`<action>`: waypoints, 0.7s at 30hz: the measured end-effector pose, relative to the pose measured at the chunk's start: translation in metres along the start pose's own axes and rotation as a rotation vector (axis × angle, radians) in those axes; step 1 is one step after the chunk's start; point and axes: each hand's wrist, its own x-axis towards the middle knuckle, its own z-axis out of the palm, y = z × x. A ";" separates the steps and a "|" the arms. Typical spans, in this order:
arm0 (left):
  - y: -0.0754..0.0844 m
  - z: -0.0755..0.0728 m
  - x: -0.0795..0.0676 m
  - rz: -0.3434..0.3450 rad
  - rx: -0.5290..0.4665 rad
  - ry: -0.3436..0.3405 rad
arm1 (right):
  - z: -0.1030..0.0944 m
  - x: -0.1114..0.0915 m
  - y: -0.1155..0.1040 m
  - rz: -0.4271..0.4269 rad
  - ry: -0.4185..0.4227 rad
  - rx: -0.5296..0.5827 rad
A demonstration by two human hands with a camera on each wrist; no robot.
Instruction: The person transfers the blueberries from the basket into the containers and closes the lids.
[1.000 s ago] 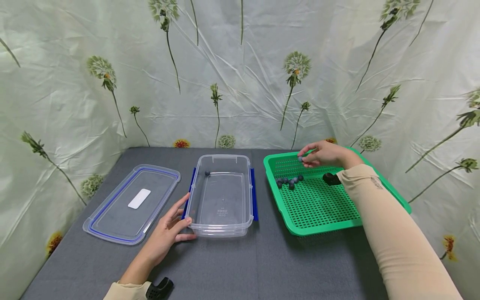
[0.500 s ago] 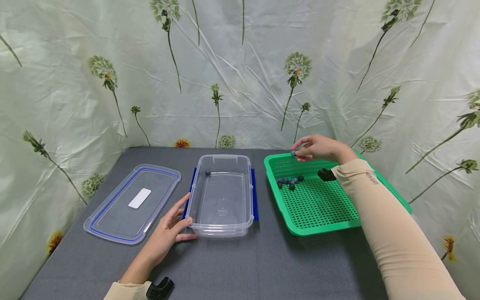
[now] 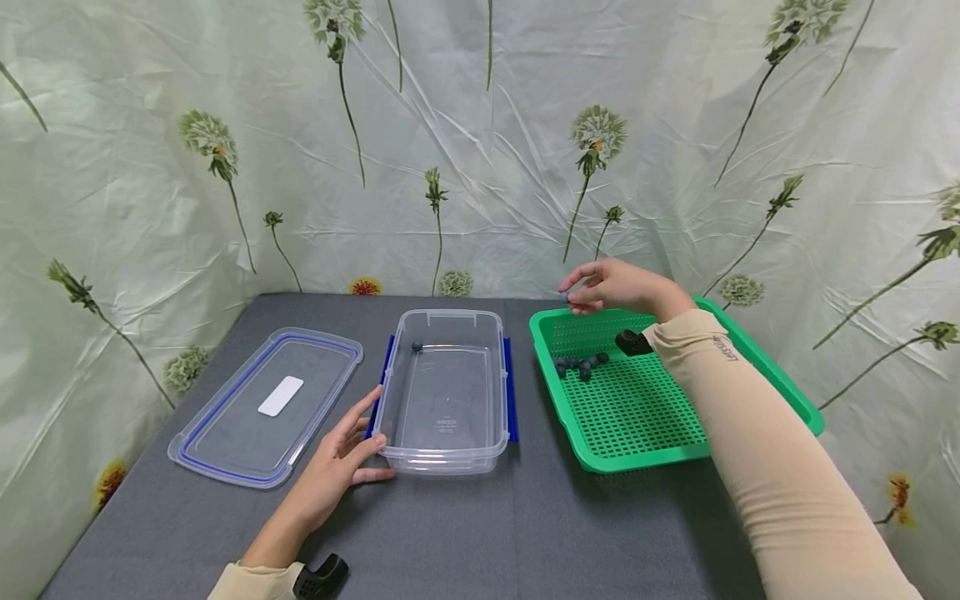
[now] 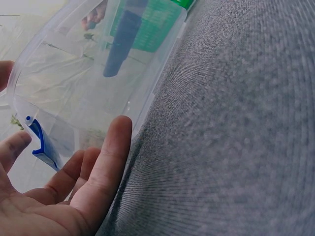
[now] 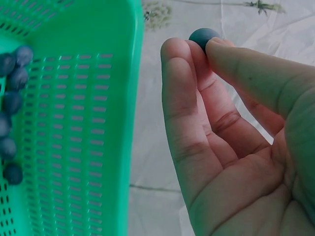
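Observation:
My right hand (image 3: pixel 618 287) pinches a blueberry (image 5: pixel 203 36) between thumb and fingertips, above the far left rim of the green basket (image 3: pixel 637 462). Inside that basket several blueberries (image 3: pixel 585 375) lie clustered near its left wall. A clear plastic container (image 3: pixel 442 462) with blue side clips (image 3: pixel 512 392) stands lidless in the middle. One blueberry (image 3: pixel 416 347) sits at its far left inside. My left hand (image 3: pixel 330 475) rests against the container's near left corner, thumb at the rim and the other fingers (image 4: pixel 106 172) extended along the outside.
To the left, the container's lid (image 3: pixel 225 450), with a blue seal and a white label (image 3: pixel 281 396), lies flat on the grey cloth-covered table (image 3: pixel 450 542). Behind the table hangs a flower-printed curtain (image 3: pixel 510 167).
My right hand has moved left and up with the blueberry, from over the basket to its far left rim. My left hand stays at the container.

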 end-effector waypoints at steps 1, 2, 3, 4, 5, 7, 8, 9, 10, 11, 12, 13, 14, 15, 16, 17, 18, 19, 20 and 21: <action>0.000 0.000 0.000 -0.003 0.000 0.000 | 0.001 0.002 -0.002 0.002 0.003 0.001; 0.000 0.000 0.000 -0.007 0.000 0.000 | 0.003 0.003 -0.005 -0.002 0.002 0.000; 0.000 0.000 0.000 -0.010 0.001 -0.001 | 0.004 0.005 -0.007 -0.007 0.000 0.001; 0.000 0.000 0.000 -0.012 0.001 -0.001 | 0.006 0.007 -0.009 -0.011 -0.003 0.001; 0.001 0.000 0.000 -0.013 0.001 -0.001 | 0.008 0.009 -0.011 -0.008 0.000 0.006; 0.001 0.000 0.000 -0.014 0.001 -0.001 | 0.012 0.014 -0.016 -0.014 -0.007 0.014; 0.001 0.000 -0.001 -0.014 0.001 0.000 | 0.014 0.016 -0.017 -0.019 -0.010 0.019; 0.001 0.000 -0.001 -0.014 0.002 0.000 | 0.017 0.019 -0.019 -0.021 -0.013 0.024; 0.001 0.000 -0.001 -0.014 0.001 0.000 | 0.019 0.021 -0.021 -0.023 -0.016 0.027; 0.001 0.000 -0.001 -0.014 0.000 -0.001 | 0.022 0.024 -0.023 -0.024 -0.020 0.032; 0.001 0.000 -0.001 -0.014 0.000 -0.002 | 0.025 0.027 -0.025 -0.028 -0.024 0.038; 0.001 0.000 -0.001 -0.014 0.000 -0.002 | 0.028 0.030 -0.026 -0.029 -0.028 0.047; 0.001 0.000 -0.001 -0.013 0.000 -0.003 | 0.031 0.032 -0.029 -0.032 -0.032 0.050; 0.001 0.000 -0.001 -0.011 -0.001 -0.004 | 0.034 0.034 -0.031 -0.035 -0.037 0.051; 0.001 -0.001 -0.001 -0.009 -0.001 -0.005 | 0.037 0.036 -0.033 -0.038 -0.041 0.052; 0.001 -0.001 -0.001 -0.007 -0.002 -0.005 | 0.040 0.038 -0.035 -0.042 -0.044 0.053; 0.001 -0.001 -0.001 -0.004 -0.002 -0.005 | 0.043 0.041 -0.037 -0.047 -0.048 0.053; 0.001 -0.001 -0.001 -0.003 -0.003 -0.006 | 0.046 0.043 -0.039 -0.053 -0.053 0.050; 0.001 -0.001 -0.001 -0.002 -0.004 -0.007 | 0.049 0.045 -0.041 -0.057 -0.056 0.044; 0.001 -0.001 -0.001 -0.001 -0.004 -0.007 | 0.053 0.047 -0.042 -0.060 -0.056 0.039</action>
